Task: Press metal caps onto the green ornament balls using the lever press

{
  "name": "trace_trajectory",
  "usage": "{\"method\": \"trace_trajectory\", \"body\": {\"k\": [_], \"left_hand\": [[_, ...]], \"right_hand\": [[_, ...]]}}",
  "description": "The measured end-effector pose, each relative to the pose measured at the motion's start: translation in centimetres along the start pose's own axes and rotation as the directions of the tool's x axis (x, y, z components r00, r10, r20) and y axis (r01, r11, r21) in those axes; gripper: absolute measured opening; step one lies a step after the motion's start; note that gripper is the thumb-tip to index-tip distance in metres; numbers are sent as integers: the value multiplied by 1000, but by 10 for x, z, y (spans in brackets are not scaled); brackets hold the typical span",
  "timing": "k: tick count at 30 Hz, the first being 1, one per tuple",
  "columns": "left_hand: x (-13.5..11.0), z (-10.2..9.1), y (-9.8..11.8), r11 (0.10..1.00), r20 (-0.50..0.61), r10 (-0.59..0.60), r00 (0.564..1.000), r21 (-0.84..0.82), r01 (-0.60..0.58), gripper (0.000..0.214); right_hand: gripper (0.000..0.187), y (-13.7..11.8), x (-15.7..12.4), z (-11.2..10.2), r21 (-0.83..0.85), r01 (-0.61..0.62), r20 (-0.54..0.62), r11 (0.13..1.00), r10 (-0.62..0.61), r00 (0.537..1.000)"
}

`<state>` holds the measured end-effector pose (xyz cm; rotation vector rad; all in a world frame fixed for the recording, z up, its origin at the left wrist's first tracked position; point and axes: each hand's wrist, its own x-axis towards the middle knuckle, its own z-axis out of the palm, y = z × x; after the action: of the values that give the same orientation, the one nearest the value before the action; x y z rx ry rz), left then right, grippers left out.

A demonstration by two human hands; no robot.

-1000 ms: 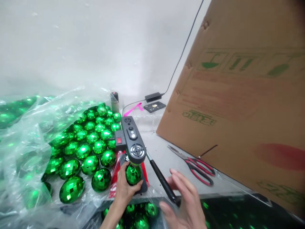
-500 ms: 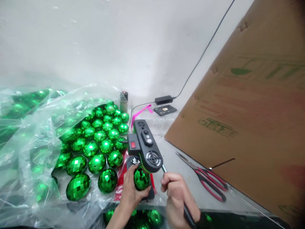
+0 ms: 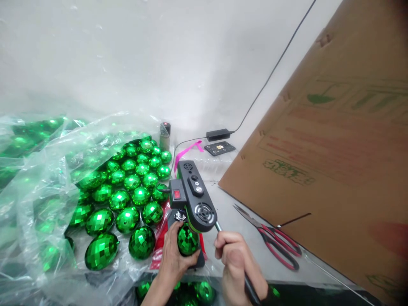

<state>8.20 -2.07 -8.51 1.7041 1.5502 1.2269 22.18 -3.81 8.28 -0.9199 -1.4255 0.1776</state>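
My left hand [image 3: 174, 250] is wrapped round a shiny green faceted ball ornament [image 3: 188, 240], holding it beneath the head of a small black bench machine [image 3: 199, 195] with a red switch. The ball's upper part lies close under that head; whether they touch is hidden. A metal rod with a black handle [image 3: 251, 291] slants out from beside the machine head, and my right hand [image 3: 237, 263] is closed round it. Where the rod's far end meets the machine cannot be seen. Under the ball, part of the machine's dark base [image 3: 199, 261] shows.
Many green faceted balls [image 3: 127, 219] lie to the left, partly under clear plastic sheeting [image 3: 41, 187]. Red-handled scissors [image 3: 270, 238] rest at the right, beside a large cardboard box [image 3: 318, 148]. Behind are a black power adapter [image 3: 218, 134], a phone-like dark slab [image 3: 219, 148] and pink ribbon [image 3: 188, 149].
The view has shifted very slightly. Both hands keep the same holds, and the ball and rod show no clear movement.
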Motion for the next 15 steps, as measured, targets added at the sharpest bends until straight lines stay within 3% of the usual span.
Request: {"method": "trace_trajectory", "body": {"k": [15], "left_hand": [[2,8,5,999,-108,51,993,19,-49,81]], "right_hand": [[43,-5,1,11,60,-25,-105,998,31,994]]}}
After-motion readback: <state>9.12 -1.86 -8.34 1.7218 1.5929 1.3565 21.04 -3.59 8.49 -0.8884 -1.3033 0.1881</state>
